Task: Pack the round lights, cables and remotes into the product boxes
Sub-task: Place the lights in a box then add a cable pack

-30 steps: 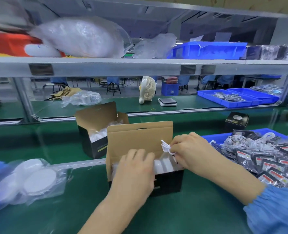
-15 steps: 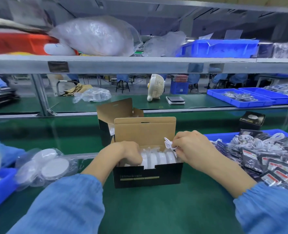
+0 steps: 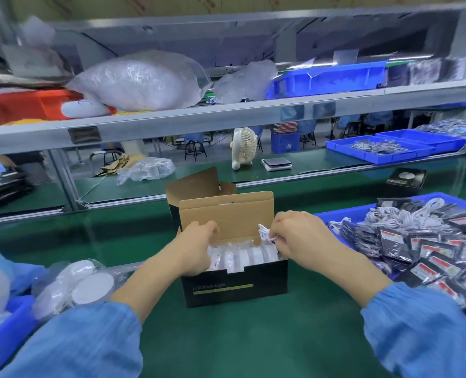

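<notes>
A black product box (image 3: pixel 234 285) with its brown lid raised stands on the green table in front of me. Several bagged white round lights (image 3: pixel 242 255) stand on edge inside it. My left hand (image 3: pixel 196 249) reaches into the box's left end, fingers curled around the bagged lights there. My right hand (image 3: pixel 300 236) is at the box's right end and pinches a coiled white cable (image 3: pixel 264 233) just above the lights. A second open box (image 3: pixel 196 186) stands right behind the first.
A blue bin (image 3: pixel 343 214) on the right holds white cables and bagged black remotes (image 3: pixel 428 246). Bagged round lights (image 3: pixel 76 285) lie at left beside a blue tray (image 3: pixel 5 334). A closed black box (image 3: pixel 405 181) sits at back right. A shelf (image 3: pixel 226 115) overhangs.
My left hand has moved from the box's front edge down into its left end among the lights. My right hand stays at the right end with the cable.
</notes>
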A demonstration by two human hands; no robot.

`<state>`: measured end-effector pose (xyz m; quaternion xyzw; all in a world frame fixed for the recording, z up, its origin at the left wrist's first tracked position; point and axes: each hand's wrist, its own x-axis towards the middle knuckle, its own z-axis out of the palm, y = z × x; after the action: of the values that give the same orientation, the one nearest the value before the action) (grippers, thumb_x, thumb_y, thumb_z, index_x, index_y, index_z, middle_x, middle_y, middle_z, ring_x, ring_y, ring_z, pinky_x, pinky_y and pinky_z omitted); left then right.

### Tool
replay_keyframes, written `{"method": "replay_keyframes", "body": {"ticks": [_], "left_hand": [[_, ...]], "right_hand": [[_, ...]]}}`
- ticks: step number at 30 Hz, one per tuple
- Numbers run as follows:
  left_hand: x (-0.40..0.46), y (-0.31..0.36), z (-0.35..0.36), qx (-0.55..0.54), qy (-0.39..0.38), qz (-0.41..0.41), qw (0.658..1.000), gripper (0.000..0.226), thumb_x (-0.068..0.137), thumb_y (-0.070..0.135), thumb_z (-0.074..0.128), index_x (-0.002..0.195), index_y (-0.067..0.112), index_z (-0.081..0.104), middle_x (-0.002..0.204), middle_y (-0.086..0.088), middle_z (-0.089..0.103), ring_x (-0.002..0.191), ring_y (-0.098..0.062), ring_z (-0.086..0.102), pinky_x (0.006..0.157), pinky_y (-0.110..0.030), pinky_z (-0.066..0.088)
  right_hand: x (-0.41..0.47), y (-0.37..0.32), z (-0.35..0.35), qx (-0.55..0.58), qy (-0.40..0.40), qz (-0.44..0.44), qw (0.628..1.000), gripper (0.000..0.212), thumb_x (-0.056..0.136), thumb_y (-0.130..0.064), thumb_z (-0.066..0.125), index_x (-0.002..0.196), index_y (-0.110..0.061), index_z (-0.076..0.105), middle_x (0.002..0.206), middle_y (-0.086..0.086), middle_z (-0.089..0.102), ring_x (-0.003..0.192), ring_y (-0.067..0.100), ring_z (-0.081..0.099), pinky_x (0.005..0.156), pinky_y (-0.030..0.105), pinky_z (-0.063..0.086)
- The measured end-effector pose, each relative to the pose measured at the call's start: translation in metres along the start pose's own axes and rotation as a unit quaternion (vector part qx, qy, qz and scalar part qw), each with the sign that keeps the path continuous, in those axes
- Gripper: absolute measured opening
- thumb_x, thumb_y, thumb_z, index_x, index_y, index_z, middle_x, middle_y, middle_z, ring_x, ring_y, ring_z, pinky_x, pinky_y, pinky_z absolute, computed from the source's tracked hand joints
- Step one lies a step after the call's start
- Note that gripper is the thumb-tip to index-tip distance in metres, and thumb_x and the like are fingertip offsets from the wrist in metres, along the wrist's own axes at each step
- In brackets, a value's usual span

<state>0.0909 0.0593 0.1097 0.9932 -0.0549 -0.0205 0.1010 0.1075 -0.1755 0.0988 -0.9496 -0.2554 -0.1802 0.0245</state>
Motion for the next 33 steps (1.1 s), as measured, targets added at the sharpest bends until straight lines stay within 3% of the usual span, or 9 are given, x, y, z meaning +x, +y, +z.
{"method": "replay_keyframes", "body": {"ticks": [3, 6, 10, 15, 19, 21, 25, 28, 33], "left_hand": [[0.000, -0.009, -0.015, 0.023, -0.031, 0.046, 0.998, 0.076, 0.078, -0.006, 0.052, 0.146, 0.023, 0.033, 0.133, -0.004, 0.042, 0.122, -0.023, 0.047, 0.095, -0.028, 0.046], [0.001, -0.009, -0.015, 0.110, -0.083, 0.011, 0.990, 0.058, 0.079, 0.007, 0.065, 0.133, 0.014, 0.045, 0.122, -0.007, 0.046, 0.109, -0.026, 0.054, 0.085, -0.032, 0.050], [0.003, 0.006, -0.005, 0.144, -0.040, -0.028, 0.988, 0.029, 0.082, 0.004, 0.055, 0.111, 0.006, 0.057, 0.104, -0.011, 0.058, 0.085, -0.026, 0.052, 0.067, -0.032, 0.043], [0.010, 0.016, -0.013, 0.107, 0.043, -0.044, 0.992, 0.025, 0.080, 0.005, 0.046, 0.102, 0.008, 0.057, 0.105, -0.014, 0.059, 0.087, -0.029, 0.056, 0.073, -0.034, 0.050], [0.013, 0.004, -0.037, 0.094, 0.003, 0.036, 0.995, 0.057, 0.080, 0.001, 0.046, 0.136, 0.011, 0.052, 0.134, -0.012, 0.056, 0.123, -0.030, 0.052, 0.099, -0.040, 0.049], [0.009, 0.003, -0.038, 0.139, -0.029, 0.092, 0.986, 0.056, 0.083, 0.005, 0.052, 0.139, 0.013, 0.052, 0.137, -0.007, 0.055, 0.127, -0.026, 0.049, 0.105, -0.036, 0.043], [0.007, 0.002, -0.027, 0.258, -0.010, 0.178, 0.949, 0.045, 0.083, 0.011, 0.058, 0.127, 0.018, 0.059, 0.114, -0.001, 0.049, 0.108, -0.022, 0.050, 0.092, -0.036, 0.045], [0.006, 0.000, -0.017, 0.360, 0.006, 0.215, 0.908, 0.032, 0.084, 0.014, 0.058, 0.114, 0.024, 0.064, 0.113, 0.001, 0.049, 0.109, -0.021, 0.048, 0.087, -0.034, 0.039], [0.004, -0.007, -0.007, 0.345, 0.012, 0.211, 0.914, 0.036, 0.088, 0.006, 0.058, 0.109, 0.034, 0.068, 0.123, 0.006, 0.049, 0.117, -0.020, 0.038, 0.087, -0.034, 0.037]], "right_hand": [[0.002, 0.001, 0.000, 0.001, 0.009, 0.003, 1.000, 0.029, 0.092, -0.020, 0.048, 0.109, -0.027, 0.070, 0.116, -0.012, 0.062, 0.104, 0.016, 0.055, 0.068, 0.027, 0.028], [0.003, 0.001, 0.000, -0.007, 0.018, 0.002, 1.000, 0.028, 0.093, -0.023, 0.047, 0.109, -0.030, 0.069, 0.116, -0.014, 0.061, 0.103, 0.015, 0.055, 0.066, 0.026, 0.024], [0.002, 0.000, 0.001, -0.004, 0.022, 0.007, 1.000, 0.028, 0.093, -0.023, 0.047, 0.109, -0.031, 0.068, 0.117, -0.015, 0.060, 0.104, 0.014, 0.055, 0.065, 0.027, 0.024], [0.000, 0.003, 0.003, 0.010, 0.019, 0.012, 1.000, 0.029, 0.092, -0.023, 0.047, 0.109, -0.032, 0.069, 0.117, -0.016, 0.061, 0.105, 0.011, 0.055, 0.064, 0.026, 0.026], [0.001, 0.004, 0.002, 0.022, 0.023, 0.013, 0.999, 0.028, 0.092, -0.023, 0.048, 0.108, -0.031, 0.069, 0.116, -0.016, 0.061, 0.105, 0.013, 0.056, 0.065, 0.027, 0.032], [0.000, 0.005, 0.003, 0.029, 0.030, 0.013, 0.999, 0.027, 0.092, -0.022, 0.048, 0.107, -0.030, 0.070, 0.115, -0.016, 0.061, 0.104, 0.013, 0.056, 0.065, 0.027, 0.032], [-0.003, 0.006, 0.005, 0.042, 0.040, 0.009, 0.998, 0.026, 0.092, -0.024, 0.049, 0.106, -0.031, 0.069, 0.114, -0.017, 0.061, 0.105, 0.010, 0.054, 0.066, 0.026, 0.029], [-0.002, 0.006, 0.004, 0.045, 0.037, 0.010, 0.998, 0.026, 0.092, -0.023, 0.049, 0.106, -0.031, 0.069, 0.114, -0.017, 0.061, 0.104, 0.010, 0.054, 0.066, 0.027, 0.029], [-0.004, 0.006, 0.004, 0.059, 0.040, 0.008, 0.997, 0.026, 0.092, -0.022, 0.049, 0.106, -0.029, 0.069, 0.113, -0.016, 0.061, 0.102, 0.010, 0.054, 0.066, 0.028, 0.034]]}}
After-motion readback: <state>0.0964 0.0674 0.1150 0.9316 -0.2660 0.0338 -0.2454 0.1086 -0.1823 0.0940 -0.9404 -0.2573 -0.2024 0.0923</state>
